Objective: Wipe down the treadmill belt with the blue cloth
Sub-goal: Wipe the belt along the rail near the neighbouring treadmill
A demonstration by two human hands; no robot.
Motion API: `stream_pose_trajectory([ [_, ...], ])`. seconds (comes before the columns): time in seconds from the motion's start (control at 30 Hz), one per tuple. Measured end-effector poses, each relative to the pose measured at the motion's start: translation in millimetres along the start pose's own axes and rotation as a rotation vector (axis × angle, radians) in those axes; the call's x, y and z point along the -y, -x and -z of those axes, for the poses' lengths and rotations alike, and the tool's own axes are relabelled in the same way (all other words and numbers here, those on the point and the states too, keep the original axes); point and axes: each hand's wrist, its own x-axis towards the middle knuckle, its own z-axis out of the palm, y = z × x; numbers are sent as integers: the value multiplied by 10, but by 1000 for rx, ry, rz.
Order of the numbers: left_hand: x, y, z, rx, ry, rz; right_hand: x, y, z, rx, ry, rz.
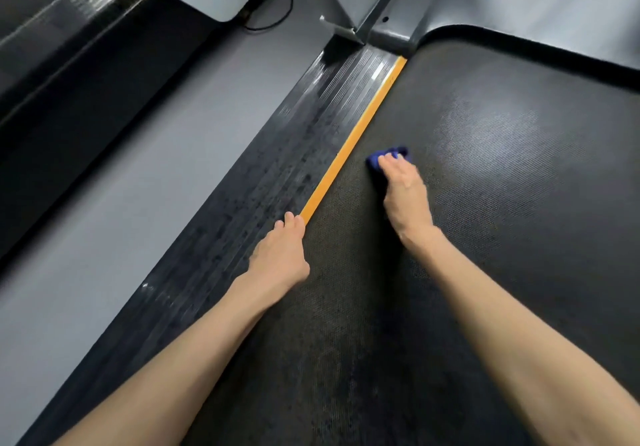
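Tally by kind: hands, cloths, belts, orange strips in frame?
hands: 2 (left hand, right hand)
blue cloth: 1
treadmill belt: 1
orange strip: 1
total: 5

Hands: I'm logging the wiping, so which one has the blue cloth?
The right hand, pressing the blue cloth onto the belt; the left hand is bare, resting by the yellow strip.
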Motion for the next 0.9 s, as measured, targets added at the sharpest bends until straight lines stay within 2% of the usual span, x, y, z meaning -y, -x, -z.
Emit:
stream_pose_trajectory([
  [0.13, -25, -4, 13, 8, -28, 9, 330, 841, -82, 236, 19, 489],
  [0.23, -12, 3, 25, 15, -33, 7, 70, 621, -4, 281, 98, 739],
  [0.3, -12, 8, 26, 20, -21, -1, -93, 384, 66, 183, 95, 617],
  [0.4, -22, 1, 22, 28, -30, -6, -256, 138, 173, -51, 56, 57],
  [0.43, -26, -8, 32, 27, -40, -4, -179, 138, 170, -80, 19, -90],
  [0.47, -29, -15, 40, 26, -49, -2, -26, 200, 134, -91, -35, -137],
  [0.53, -31, -14, 43, 25, -58, 4, 337, 568, -73, -43, -100, 61],
  [0.6, -32, -1, 30, 21, -58, 4, 644, 1172, -254, 166, -121, 349],
  [0.67, -25, 23, 22, 14, -60, -9, 665, 1531, -249, 357, -118, 607],
  [0.73, 7, 36, 26, 15, -60, -17, 409, 1342, -129, 381, -60, 816],
  [0.8, 40, 38, 48, 29, -50, -19, 84, 944, 15, 320, -19, 809],
  [0.83, 48, 40, 53, 37, -44, -18, -119, 722, 99, 221, 35, 706],
  [0.9, 50, 44, 48, 42, -47, -22, -530, 375, 295, 60, 119, 334],
])
